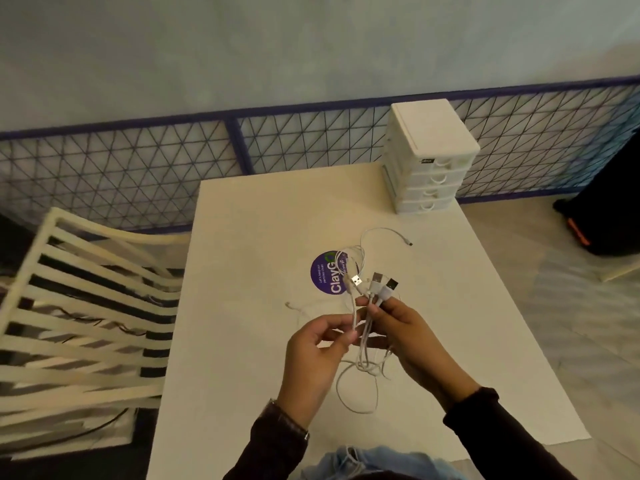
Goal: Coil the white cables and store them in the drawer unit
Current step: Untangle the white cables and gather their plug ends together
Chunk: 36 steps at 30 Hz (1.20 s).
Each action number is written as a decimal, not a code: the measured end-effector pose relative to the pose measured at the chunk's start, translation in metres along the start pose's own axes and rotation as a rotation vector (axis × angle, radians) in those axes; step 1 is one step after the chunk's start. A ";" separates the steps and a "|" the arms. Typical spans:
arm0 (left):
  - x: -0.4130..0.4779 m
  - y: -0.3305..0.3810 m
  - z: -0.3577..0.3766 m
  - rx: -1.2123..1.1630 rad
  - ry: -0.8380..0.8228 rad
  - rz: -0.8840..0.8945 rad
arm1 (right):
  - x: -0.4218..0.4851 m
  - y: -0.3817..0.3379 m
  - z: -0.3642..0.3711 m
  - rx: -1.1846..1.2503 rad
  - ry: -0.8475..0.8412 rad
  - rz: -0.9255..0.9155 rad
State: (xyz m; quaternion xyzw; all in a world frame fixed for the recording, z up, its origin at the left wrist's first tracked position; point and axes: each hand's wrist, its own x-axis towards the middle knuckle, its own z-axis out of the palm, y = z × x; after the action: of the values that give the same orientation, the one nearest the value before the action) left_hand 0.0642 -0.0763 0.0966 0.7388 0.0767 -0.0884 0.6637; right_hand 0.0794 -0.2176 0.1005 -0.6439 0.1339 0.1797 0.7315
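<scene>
Several white USB cables (363, 344) are bunched above the cream table (242, 258). My right hand (398, 327) pinches them just below their plugs, which point up and away from me. My left hand (318, 344) pinches one cable a little lower. Loose loops hang beneath both hands and trail onto the table, with one end lying farther back (388, 233). The white drawer unit (427, 157) stands at the table's far right corner, all its drawers closed.
A round purple sticker (327, 273) lies on the table behind the plugs. A cream slatted chair (79, 306) stands at the left. A blue wire-mesh fence (173, 161) runs along the back. A dark bag (609, 206) sits on the floor at right.
</scene>
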 end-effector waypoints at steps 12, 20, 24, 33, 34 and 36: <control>-0.004 0.003 -0.007 0.269 0.046 0.096 | 0.004 -0.007 0.008 0.000 -0.142 0.013; 0.009 0.024 -0.030 0.095 0.189 0.042 | 0.000 -0.012 0.005 0.024 -0.248 0.014; 0.012 0.037 -0.020 -0.229 -0.144 -0.129 | -0.005 -0.014 0.008 -0.014 -0.339 -0.003; 0.015 0.044 -0.005 -0.072 -0.303 -0.008 | -0.014 -0.019 0.007 -0.068 -0.384 -0.030; 0.014 0.045 -0.003 -0.037 -0.310 0.000 | -0.015 -0.019 0.007 -0.080 -0.379 -0.042; 0.012 0.050 0.000 0.021 -0.348 0.018 | -0.018 -0.020 0.007 -0.081 -0.378 -0.060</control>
State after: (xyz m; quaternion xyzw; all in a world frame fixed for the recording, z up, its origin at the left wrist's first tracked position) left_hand 0.0872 -0.0821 0.1417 0.7198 -0.0470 -0.2097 0.6600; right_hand 0.0718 -0.2140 0.1269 -0.6313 -0.0323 0.2806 0.7223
